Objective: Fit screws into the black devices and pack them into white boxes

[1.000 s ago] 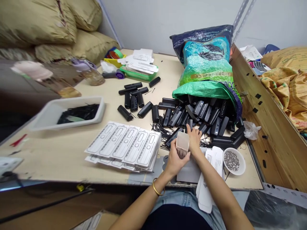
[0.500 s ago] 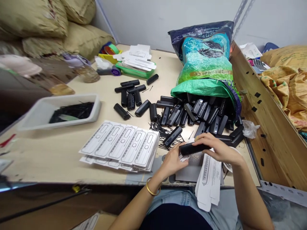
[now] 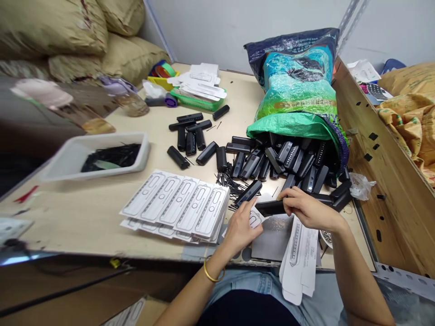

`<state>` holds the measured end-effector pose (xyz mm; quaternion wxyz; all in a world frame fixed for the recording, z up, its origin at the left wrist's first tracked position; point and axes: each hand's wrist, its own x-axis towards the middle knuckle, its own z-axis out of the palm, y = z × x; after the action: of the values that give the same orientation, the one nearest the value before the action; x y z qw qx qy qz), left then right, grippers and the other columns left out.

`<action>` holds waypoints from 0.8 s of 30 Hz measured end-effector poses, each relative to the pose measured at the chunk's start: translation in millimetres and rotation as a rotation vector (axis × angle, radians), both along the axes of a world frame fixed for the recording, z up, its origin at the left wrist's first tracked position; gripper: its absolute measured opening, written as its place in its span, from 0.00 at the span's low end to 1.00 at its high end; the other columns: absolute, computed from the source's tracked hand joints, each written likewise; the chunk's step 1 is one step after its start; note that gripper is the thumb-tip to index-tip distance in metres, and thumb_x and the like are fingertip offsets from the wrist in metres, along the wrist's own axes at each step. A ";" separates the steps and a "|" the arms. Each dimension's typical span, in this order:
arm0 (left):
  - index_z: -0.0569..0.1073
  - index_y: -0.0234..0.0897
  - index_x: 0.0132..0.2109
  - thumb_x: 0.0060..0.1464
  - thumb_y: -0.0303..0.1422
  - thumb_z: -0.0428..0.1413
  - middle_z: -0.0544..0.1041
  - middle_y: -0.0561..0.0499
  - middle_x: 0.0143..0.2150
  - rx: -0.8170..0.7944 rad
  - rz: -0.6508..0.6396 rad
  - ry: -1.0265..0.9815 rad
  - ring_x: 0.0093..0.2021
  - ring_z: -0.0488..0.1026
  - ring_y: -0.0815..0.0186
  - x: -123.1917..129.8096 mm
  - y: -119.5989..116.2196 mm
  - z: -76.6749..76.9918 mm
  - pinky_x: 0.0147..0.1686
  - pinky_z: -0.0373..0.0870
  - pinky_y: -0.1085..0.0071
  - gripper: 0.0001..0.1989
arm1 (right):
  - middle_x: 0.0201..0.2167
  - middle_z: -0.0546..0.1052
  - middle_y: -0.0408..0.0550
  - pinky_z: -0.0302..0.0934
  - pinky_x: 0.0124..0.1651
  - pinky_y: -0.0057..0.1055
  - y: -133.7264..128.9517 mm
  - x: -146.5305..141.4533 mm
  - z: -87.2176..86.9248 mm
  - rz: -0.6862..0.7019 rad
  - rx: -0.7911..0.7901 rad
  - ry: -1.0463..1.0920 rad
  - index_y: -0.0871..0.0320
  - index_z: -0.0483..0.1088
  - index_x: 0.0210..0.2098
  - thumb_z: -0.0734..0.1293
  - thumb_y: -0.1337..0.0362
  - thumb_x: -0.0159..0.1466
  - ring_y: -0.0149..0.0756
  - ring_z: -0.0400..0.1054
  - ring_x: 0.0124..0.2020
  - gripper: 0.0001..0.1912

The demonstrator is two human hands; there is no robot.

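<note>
My right hand (image 3: 304, 207) grips the right end of a black plastic case (image 3: 271, 208), its fingers wrapped over it. Beside the case's left end, my left hand (image 3: 242, 228) holds a white printed card box (image 3: 254, 218) between thumb and fingers. Flat printed boxes (image 3: 297, 258) lie below my right hand, hanging over the table edge. To the left is a stack of printed boxes (image 3: 176, 203). Just beyond my hands, black cases (image 3: 251, 166) are heaped at the mouth of a green and blue bag (image 3: 295, 86), with thin black strips (image 3: 233, 185) beside them.
A white tray (image 3: 57, 158) of black strips stands at the left. Behind are a green tray (image 3: 200, 102) with white boxes and a glass jar (image 3: 134, 104). A wooden side board (image 3: 384, 181) bounds the right; a small bowl (image 3: 326, 237) sits near my right wrist.
The black case and the card box have come apart a little, my left hand shifting left with the box. The whole view has shifted slightly.
</note>
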<state>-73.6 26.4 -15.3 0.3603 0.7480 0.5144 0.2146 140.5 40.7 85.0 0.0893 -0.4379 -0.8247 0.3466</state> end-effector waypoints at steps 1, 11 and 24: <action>0.61 0.39 0.60 0.42 0.27 0.55 0.70 0.44 0.50 0.016 -0.043 -0.005 0.48 0.69 0.54 1.4 -0.9 0.9 0.48 0.68 0.58 0.34 | 0.37 0.71 0.46 0.57 0.43 0.34 1.5 -1.9 -2.5 0.008 -0.022 0.017 0.56 0.64 0.27 0.55 0.80 0.55 0.37 0.61 0.40 0.14; 0.62 0.35 0.58 0.45 0.30 0.57 0.70 0.43 0.53 0.047 0.249 -0.222 0.53 0.69 0.56 -0.2 -0.5 -7.9 0.54 0.65 0.60 0.31 | 0.40 0.74 0.56 0.59 0.45 0.36 42.3 -25.4 -88.1 -0.276 0.212 -0.316 0.61 0.69 0.40 0.56 0.74 0.64 0.43 0.65 0.45 0.12; 0.52 0.37 0.64 0.48 0.30 0.57 0.62 0.40 0.62 0.003 0.169 -0.386 0.62 0.60 0.56 46.8 -7.4 1.1 0.62 0.56 0.57 0.37 | 0.32 0.75 0.48 0.64 0.35 0.30 14.0 11.2 -67.7 -0.776 0.337 0.333 0.59 0.66 0.36 0.59 0.65 0.65 0.33 0.69 0.31 0.06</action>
<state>-26.8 19.0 -14.2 0.4319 0.6478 0.4963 0.3842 151.7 54.6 17.3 0.4141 -0.6323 -0.6189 0.2139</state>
